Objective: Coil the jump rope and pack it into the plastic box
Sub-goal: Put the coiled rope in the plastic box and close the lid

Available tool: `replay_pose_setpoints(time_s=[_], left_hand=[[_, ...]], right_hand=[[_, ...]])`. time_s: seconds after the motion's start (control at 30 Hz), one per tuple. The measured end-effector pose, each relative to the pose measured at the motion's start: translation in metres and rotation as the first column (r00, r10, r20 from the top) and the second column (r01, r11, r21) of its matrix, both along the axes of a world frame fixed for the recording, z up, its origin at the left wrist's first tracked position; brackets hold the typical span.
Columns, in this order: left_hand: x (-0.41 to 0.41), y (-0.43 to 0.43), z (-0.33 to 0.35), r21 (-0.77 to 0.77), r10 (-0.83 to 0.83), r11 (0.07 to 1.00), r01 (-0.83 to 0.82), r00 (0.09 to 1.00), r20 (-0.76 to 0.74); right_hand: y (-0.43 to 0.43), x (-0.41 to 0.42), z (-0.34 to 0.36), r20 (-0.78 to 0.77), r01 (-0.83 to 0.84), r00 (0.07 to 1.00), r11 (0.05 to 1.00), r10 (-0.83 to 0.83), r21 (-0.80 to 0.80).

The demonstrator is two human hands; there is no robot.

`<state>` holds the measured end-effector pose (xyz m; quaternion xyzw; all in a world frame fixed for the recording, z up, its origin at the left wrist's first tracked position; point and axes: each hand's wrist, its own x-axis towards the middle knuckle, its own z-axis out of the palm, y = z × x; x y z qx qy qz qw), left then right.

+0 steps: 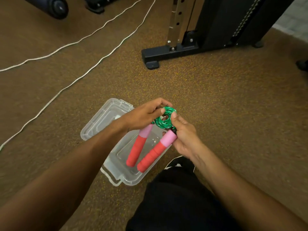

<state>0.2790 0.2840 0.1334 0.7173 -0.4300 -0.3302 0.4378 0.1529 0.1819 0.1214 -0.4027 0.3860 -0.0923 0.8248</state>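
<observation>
One rope: a green coil [164, 120] wound tight, with two handles, pink at the top and red below. The left handle [138, 147] and right handle [156, 152] slant down and spread apart from the coil, just below frame centre. One clear box [126, 179] sits on the floor under them, and its one lid [100, 120] lies open toward the upper left. The handle ends hang over the box's opening. Whether they touch its bottom is hard to tell.

Two white cords [100, 60] run across the floor from the top centre to the left edge. One gym machine [216, 22] stands at the upper right, and one dark roller [56, 7] lies at the upper left. One black shoe [180, 162] and a black trouser leg [175, 205] fill the lower centre.

The floor [216, 105] is brown rubber flecked with yellow, in a gym room.

The left hand [141, 115] pinches the coil's top edge between curled fingers and thumb. The right hand [185, 137] presses its thumb on the coil's right side, and its fingers curl around the top of the right handle. Both hands hold the rope above the box's far end, close to each other.
</observation>
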Motion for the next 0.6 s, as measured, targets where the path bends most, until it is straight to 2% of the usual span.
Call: replay_pose_setpoints(time_s=[0.17,0.33,0.43,0.6], left_hand=[[0.013,0.022,-0.038,0.114,-0.010,0.993,0.014,0.999,-0.035],[0.018,0.032,-0.076,0.210,-0.010,0.978,0.020,0.999,-0.052],[0.026,0.034,-0.092,0.243,-0.015,0.970,0.026,0.999,-0.044],[0.022,0.029,-0.113,0.327,-0.031,0.945,-0.016,0.990,0.139]], right_hand=[[0.022,0.014,-0.033,-0.088,-0.057,0.994,0.997,0.062,0.054],[0.029,0.020,-0.063,-0.240,-0.089,0.965,0.993,0.107,0.083],[0.030,0.033,-0.074,-0.352,-0.160,0.922,0.986,0.163,0.038],[0.029,0.054,-0.088,-0.573,-0.274,0.786,0.962,0.233,0.016]])
